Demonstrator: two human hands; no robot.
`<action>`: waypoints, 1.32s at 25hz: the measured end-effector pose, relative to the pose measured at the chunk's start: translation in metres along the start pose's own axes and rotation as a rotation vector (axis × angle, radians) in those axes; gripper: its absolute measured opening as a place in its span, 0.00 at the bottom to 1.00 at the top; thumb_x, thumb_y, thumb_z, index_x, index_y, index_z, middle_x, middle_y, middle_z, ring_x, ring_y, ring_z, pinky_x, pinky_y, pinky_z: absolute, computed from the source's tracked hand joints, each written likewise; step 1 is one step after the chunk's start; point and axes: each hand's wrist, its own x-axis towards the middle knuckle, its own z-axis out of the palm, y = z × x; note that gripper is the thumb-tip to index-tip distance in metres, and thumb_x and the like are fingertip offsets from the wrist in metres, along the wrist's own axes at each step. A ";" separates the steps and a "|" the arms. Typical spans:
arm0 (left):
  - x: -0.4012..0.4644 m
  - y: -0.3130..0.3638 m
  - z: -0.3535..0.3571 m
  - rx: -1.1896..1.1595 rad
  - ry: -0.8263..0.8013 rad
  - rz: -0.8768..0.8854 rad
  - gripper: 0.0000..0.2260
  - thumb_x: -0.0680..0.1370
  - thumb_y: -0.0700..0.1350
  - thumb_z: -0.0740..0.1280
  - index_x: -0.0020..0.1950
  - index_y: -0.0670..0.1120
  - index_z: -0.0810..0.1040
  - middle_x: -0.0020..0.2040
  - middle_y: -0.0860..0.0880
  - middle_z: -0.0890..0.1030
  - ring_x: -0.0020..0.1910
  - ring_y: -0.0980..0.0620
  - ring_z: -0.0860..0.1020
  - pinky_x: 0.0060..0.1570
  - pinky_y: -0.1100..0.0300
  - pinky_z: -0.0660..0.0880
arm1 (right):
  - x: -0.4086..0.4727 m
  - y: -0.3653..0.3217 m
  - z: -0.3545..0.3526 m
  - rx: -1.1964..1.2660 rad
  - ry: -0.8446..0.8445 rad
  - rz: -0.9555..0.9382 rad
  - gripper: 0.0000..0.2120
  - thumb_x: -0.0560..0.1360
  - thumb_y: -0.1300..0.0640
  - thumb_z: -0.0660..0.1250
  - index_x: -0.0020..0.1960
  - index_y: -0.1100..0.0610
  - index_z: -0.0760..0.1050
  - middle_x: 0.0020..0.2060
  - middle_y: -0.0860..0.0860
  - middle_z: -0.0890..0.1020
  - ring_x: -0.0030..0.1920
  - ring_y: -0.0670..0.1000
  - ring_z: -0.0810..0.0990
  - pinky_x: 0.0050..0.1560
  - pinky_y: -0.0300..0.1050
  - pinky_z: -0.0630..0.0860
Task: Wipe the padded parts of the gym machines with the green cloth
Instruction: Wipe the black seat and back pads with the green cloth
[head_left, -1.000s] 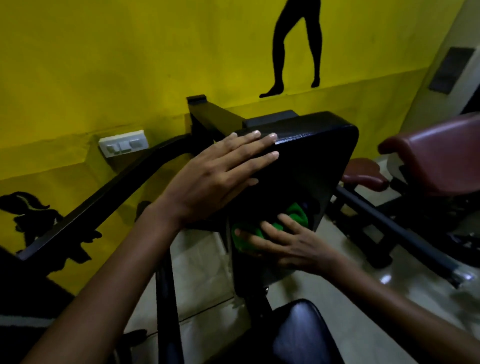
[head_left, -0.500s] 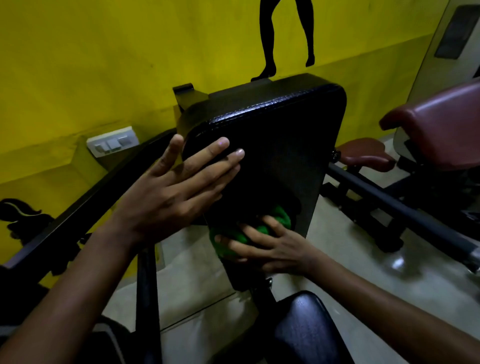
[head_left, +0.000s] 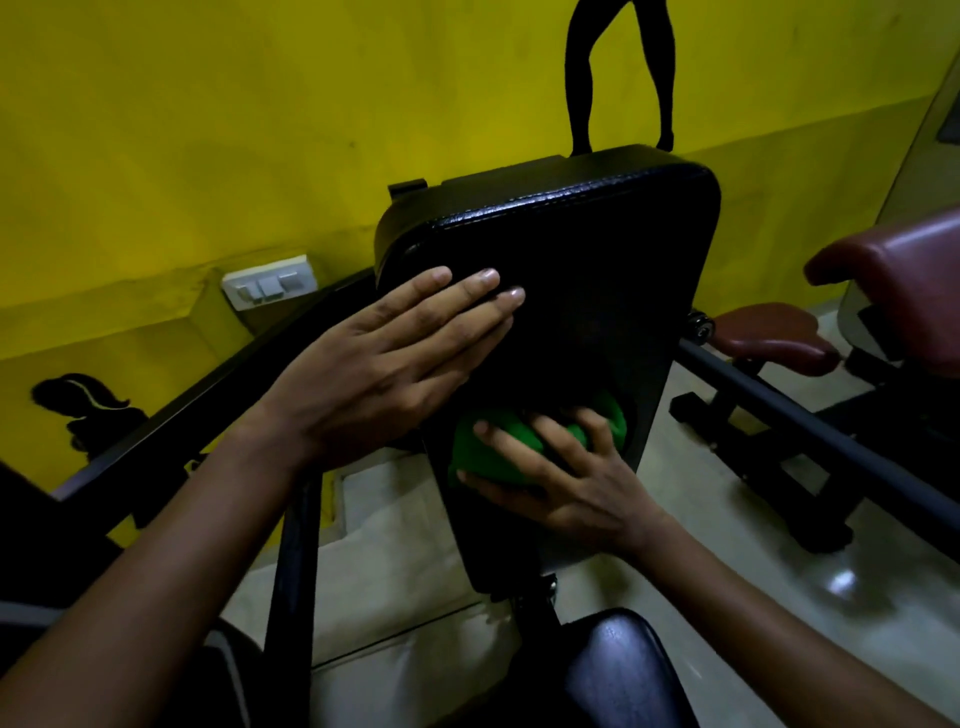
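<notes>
A black padded backrest (head_left: 597, 270) stands upright in the middle of the head view, with a black padded seat (head_left: 618, 670) below it. My left hand (head_left: 384, 369) lies flat with straight fingers on the backrest's left side. My right hand (head_left: 561, 478) presses the bunched green cloth (head_left: 498, 447) against the lower part of the pad, its fingers curled over the cloth. Part of the cloth is hidden under my fingers.
Black frame bars (head_left: 296, 561) run down and to the left of the pad. A maroon padded machine (head_left: 893, 265) with a small maroon seat (head_left: 763, 338) stands at the right over a dark bar (head_left: 810, 426). A yellow wall with a switch plate (head_left: 270, 283) is behind.
The backrest has come upright and faces me more squarely. My left hand slid from the pad's top edge down onto its left side. My right hand keeps the cloth low on the pad.
</notes>
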 end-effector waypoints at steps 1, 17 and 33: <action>0.001 0.004 0.000 0.054 0.009 0.005 0.22 0.82 0.40 0.60 0.75 0.37 0.62 0.75 0.41 0.62 0.75 0.43 0.58 0.73 0.48 0.58 | -0.001 -0.002 0.003 -0.001 -0.007 0.080 0.19 0.77 0.50 0.64 0.67 0.41 0.68 0.71 0.52 0.64 0.62 0.57 0.69 0.55 0.56 0.68; -0.005 0.045 0.014 0.141 -0.020 -0.299 0.26 0.81 0.39 0.60 0.77 0.38 0.55 0.77 0.41 0.55 0.77 0.42 0.53 0.75 0.47 0.50 | -0.017 0.067 -0.022 -0.078 -0.112 -0.229 0.15 0.81 0.56 0.56 0.67 0.44 0.66 0.68 0.53 0.65 0.59 0.58 0.69 0.52 0.57 0.67; 0.001 0.096 0.030 0.192 -0.133 -0.529 0.27 0.81 0.37 0.58 0.77 0.38 0.52 0.78 0.41 0.51 0.77 0.40 0.50 0.75 0.47 0.51 | -0.073 0.094 -0.005 -0.045 -0.024 -0.192 0.19 0.80 0.58 0.59 0.69 0.46 0.68 0.70 0.53 0.64 0.60 0.60 0.69 0.55 0.56 0.66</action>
